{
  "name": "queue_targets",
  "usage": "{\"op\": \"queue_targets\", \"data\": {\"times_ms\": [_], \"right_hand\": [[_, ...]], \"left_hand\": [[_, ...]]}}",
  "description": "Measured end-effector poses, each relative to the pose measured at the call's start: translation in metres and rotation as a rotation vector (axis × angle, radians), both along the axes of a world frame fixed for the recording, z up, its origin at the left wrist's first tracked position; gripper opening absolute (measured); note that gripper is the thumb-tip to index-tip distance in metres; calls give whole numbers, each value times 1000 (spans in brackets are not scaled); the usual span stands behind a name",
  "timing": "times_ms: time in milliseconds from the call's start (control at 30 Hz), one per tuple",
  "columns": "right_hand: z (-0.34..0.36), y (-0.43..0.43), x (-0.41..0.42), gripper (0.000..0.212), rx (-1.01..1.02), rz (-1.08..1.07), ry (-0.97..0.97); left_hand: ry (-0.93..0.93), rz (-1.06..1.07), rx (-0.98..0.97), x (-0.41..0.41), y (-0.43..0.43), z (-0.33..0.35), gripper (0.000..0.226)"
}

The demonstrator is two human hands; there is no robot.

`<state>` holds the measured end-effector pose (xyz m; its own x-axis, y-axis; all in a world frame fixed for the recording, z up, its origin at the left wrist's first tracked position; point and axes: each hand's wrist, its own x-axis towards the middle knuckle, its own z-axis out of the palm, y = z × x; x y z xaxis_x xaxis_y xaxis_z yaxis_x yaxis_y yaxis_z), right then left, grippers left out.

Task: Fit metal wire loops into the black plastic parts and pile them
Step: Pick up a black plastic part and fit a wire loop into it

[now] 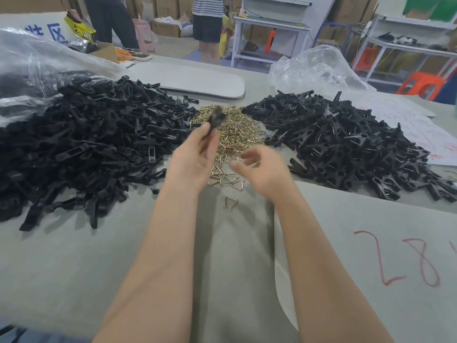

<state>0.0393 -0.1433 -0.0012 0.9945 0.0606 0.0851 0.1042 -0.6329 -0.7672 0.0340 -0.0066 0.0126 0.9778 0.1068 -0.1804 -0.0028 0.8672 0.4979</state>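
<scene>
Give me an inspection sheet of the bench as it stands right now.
Surface: grey table cover, red numerals at right.
Job's things: bare black parts pile left; wire loops heap centre; fitted parts pile right.
Clutter: plastic bag at the back right, grey pad, stray loop.
Hands: left hand grips a black part; right hand blurred, hold unclear.
Cables: nothing seen.
Surroundings: two people standing, boxes, orange stool.

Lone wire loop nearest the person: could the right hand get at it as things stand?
Probably yes. The lone wire loop lies uncovered on the table, apart from the rest, close to the right hand with nothing between them. That hand is blurred, so whether it already holds something is unclear.
</scene>
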Motion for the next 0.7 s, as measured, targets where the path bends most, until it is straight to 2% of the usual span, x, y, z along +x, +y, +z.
{"op": "queue_targets", "data": {"times_ms": [67, 167, 267, 400, 433, 533, 567, 633, 700], "right_hand": [[-8, 11, -3, 45, -300, 87, 51], [-17, 25, -5, 36, -434, 102, -16], [-18, 24, -3, 21, -369, 64, -102], [-17, 13, 1, 26, -275, -7, -146], [-17, 11, 3, 24, -199, -26, -125], [-15, 7, 4, 17, 215, -48, 2], [-15, 6, 5, 18, 276, -48, 19], [-14, 5, 5, 21, 289, -34, 16], [-13, 5, 5, 16, 198, -11, -30]], "left_hand": [[13, 27, -215, 1, 7, 0, 6], [31, 35, -331, 0, 8, -2, 17], [85, 28, -301, 0, 8, -5, 22], [141, 3, -230, 1, 6, -7, 15], [146, -7, -201, 1, 5, -7, 13], [139, -61, -94, 0, 2, -5, 9], [134, -80, -69, 0, 1, -6, 7], [130, -107, -45, 0, 1, -7, 7], [140, -124, -16, 2, 1, -9, 9]]}}
